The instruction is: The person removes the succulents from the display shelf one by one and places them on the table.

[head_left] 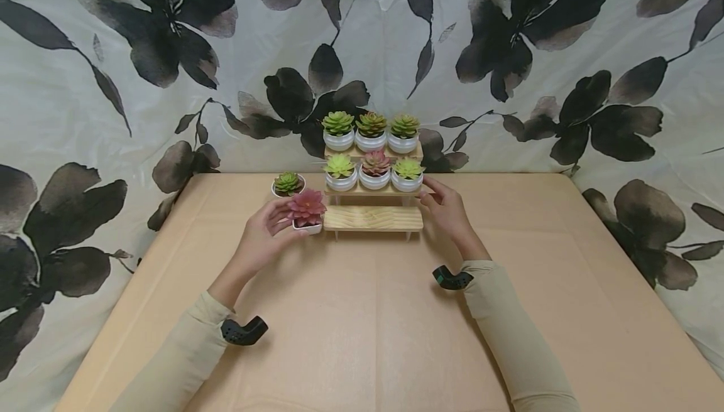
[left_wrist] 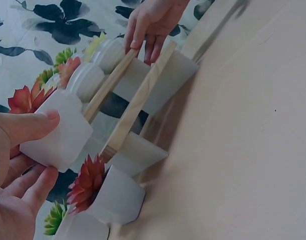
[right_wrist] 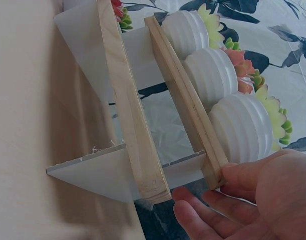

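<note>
My left hand [head_left: 261, 234] grips a white pot [left_wrist: 60, 132] with a red-pink artificial succulent [head_left: 307, 207], just left of a tiered wooden stand [head_left: 373, 218]. In the left wrist view the thumb lies on the pot's side, with fingers beneath it. Another white pot [left_wrist: 120, 195] with a red succulent stands on the table below. At the stand's right side, my right hand [head_left: 450, 212] pinches the end of the middle shelf [right_wrist: 213, 172] between thumb and fingers. Round white pots with green and reddish succulents fill the middle and top tiers; the lowest shelf is bare.
Left of the stand, behind the held pot, is a green succulent in a white pot [head_left: 288, 184]. The wood-coloured table [head_left: 362, 311] ends at a floral cloth [head_left: 384, 41] just behind the stand.
</note>
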A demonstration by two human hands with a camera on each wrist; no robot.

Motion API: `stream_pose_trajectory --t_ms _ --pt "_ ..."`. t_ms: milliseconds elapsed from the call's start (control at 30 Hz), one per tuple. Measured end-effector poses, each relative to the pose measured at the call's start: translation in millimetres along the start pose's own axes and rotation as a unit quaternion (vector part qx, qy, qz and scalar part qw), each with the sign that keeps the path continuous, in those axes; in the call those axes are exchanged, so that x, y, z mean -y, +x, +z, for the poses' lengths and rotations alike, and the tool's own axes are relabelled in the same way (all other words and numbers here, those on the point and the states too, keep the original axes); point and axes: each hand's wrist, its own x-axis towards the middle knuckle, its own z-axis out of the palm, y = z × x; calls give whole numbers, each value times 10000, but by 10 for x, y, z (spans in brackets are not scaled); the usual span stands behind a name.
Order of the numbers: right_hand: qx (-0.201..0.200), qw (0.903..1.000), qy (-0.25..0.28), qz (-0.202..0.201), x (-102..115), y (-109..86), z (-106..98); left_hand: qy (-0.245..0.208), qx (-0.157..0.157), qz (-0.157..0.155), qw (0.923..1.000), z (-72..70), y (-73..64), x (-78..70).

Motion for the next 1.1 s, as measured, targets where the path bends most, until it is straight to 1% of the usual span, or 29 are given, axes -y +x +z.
stream_pose_trajectory --t_ms 167,367,833,1000,1100 --pt "-42 9999 -80 -84 -12 -10 -1 -111 -35 -70 9999 -67 1 40" --pt "-45 10000 -67 -55 -14 -15 -2 -61 -222 -80 9997 -147 -2 103" --pt "-65 9999 -40 -106 1 -17 -1 245 -500 -84 9984 -356 -33 190" --pt "-88 9999 -35 -118 8 -21 4 296 -516 -223 9980 -412 -50 220" --pt "-84 9999 -41 -80 6 -20 8 243 -508 -304 9980 -428 -50 249"
